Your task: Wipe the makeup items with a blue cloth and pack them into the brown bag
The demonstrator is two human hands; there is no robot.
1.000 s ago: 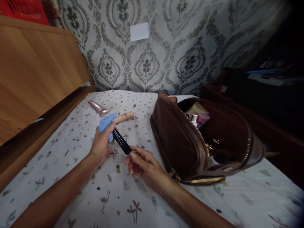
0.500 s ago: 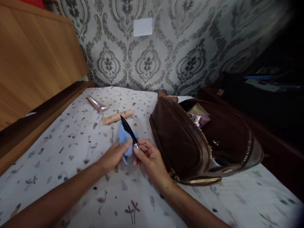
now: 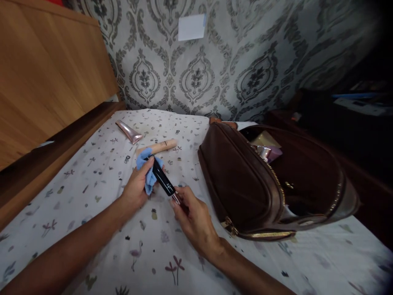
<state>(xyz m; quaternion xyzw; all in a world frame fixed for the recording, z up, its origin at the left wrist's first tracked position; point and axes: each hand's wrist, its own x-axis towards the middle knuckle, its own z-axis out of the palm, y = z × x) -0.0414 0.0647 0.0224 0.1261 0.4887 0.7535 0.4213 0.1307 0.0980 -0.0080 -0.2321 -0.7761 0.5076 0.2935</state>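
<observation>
A slim black cosmetic tube [image 3: 163, 178] with a shiny metallic section slants between my two hands. My left hand [image 3: 138, 180] is closed on a blue cloth [image 3: 147, 170], pinching it against the tube's upper end. Fingers of my right hand [image 3: 195, 217] grip the metallic lower end; part of that end is hidden by them. Just beyond the cloth lies a peach tube [image 3: 162, 146], its left end partly covered from view. Farther back, a shiny pink tube [image 3: 129, 131] rests on the patterned sheet [image 3: 101, 188].
A dark brown leather bag [image 3: 239, 184] stands unzipped on the right, with small boxes [image 3: 267, 145] inside its opening. A wooden panel [image 3: 55, 69] rises at the left. Patterned wallpaper [image 3: 196, 78] with a white plate [image 3: 192, 27] closes off the back.
My left hand and the cloth have shifted up and left to the tube's upper end. The black tube now shows its broad side, and the view has tilted slightly.
</observation>
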